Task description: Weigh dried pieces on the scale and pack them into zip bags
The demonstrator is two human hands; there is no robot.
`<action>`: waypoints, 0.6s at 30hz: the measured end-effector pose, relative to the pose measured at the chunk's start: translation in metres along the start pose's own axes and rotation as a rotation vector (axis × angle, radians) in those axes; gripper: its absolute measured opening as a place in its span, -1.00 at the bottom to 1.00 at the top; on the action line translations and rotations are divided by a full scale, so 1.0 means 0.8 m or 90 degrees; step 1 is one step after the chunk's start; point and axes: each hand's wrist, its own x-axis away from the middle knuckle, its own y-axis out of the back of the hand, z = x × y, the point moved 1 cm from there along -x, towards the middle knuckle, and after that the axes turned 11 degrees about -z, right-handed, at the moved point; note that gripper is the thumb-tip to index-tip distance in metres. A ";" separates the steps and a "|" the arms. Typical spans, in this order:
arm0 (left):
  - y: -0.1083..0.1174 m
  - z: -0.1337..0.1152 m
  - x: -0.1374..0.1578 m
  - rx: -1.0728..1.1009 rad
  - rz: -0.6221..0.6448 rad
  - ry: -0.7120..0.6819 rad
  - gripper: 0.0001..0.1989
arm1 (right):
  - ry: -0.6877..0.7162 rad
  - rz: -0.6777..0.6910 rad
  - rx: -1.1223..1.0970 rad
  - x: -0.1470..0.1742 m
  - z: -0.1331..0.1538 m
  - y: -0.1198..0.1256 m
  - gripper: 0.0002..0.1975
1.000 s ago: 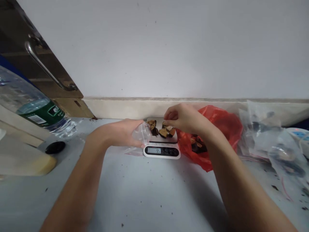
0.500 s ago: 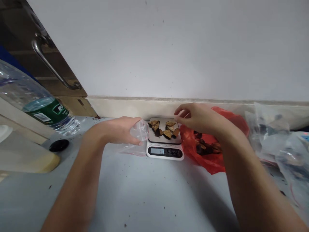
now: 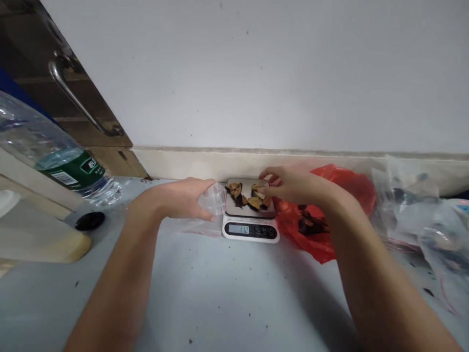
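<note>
Nearest lies one grey tabletop, scattered with dark crumbs, with two bare forearms reaching over it. Ahead sits one white kitchen scale, its display showing the digits 112. One black disc lies off to the left, beside one translucent container with a yellowish base and one clear bottle with a green label. The left hand grasps one clear bag, thumb and fingers parted at its mouth, just left of the scale. On the scale's pan are at least five dried brown pieces; they overlap, so the exact count is unclear. The right hand bends over the pan's right edge, fingertips by the pieces; I cannot tell whether it grips one. That hand and forearm hide part of one red bag with more brown pieces inside. Several clear packets pile up at far right. Behind rise one white wall and, at left, one metal handle
</note>
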 end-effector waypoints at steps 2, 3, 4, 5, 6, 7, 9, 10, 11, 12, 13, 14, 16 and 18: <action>0.000 0.000 0.000 0.002 0.002 -0.002 -0.32 | 0.007 0.005 0.012 0.000 0.001 0.001 -0.55; 0.000 0.000 0.000 0.006 0.003 -0.003 -0.32 | 0.008 0.005 0.017 0.001 0.002 0.001 -0.53; 0.000 0.000 0.000 0.009 0.004 -0.003 -0.32 | 0.010 0.001 0.020 0.001 0.002 0.002 -0.53; 0.000 -0.001 0.000 0.011 0.005 -0.002 -0.32 | 0.009 -0.005 0.020 0.000 0.003 0.002 -0.53; 0.001 -0.002 0.000 0.010 0.006 0.001 -0.32 | 0.009 -0.009 0.018 0.000 0.003 0.003 -0.53; 0.001 -0.002 0.000 0.007 0.007 0.005 -0.32 | 0.008 -0.012 0.013 -0.001 0.003 0.003 -0.54; 0.001 -0.003 0.001 -0.003 0.007 0.013 -0.32 | 0.007 -0.013 0.005 -0.003 0.002 0.003 -0.56; 0.001 -0.003 0.001 -0.007 0.005 0.015 -0.32 | 0.008 -0.010 0.002 -0.004 0.002 0.002 -0.57; 0.001 -0.003 0.001 -0.008 0.005 0.013 -0.32 | 0.010 -0.008 0.000 -0.005 0.001 0.001 -0.58; 0.001 -0.002 0.001 -0.007 0.004 0.007 -0.32 | 0.014 -0.007 -0.003 -0.006 0.001 0.000 -0.59; 0.001 -0.002 0.000 -0.006 0.003 0.001 -0.32 | 0.017 -0.009 -0.006 -0.006 0.001 -0.002 -0.60; 0.001 -0.001 0.000 -0.006 0.003 -0.002 -0.32 | 0.019 -0.011 -0.009 -0.007 0.001 -0.003 -0.60; 0.000 0.000 -0.001 -0.009 0.002 -0.002 -0.33 | 0.016 -0.025 -0.019 -0.008 0.003 -0.007 -0.63; 0.000 0.000 -0.001 -0.011 0.001 -0.001 -0.35 | 0.013 -0.048 -0.033 -0.008 0.006 -0.011 -0.68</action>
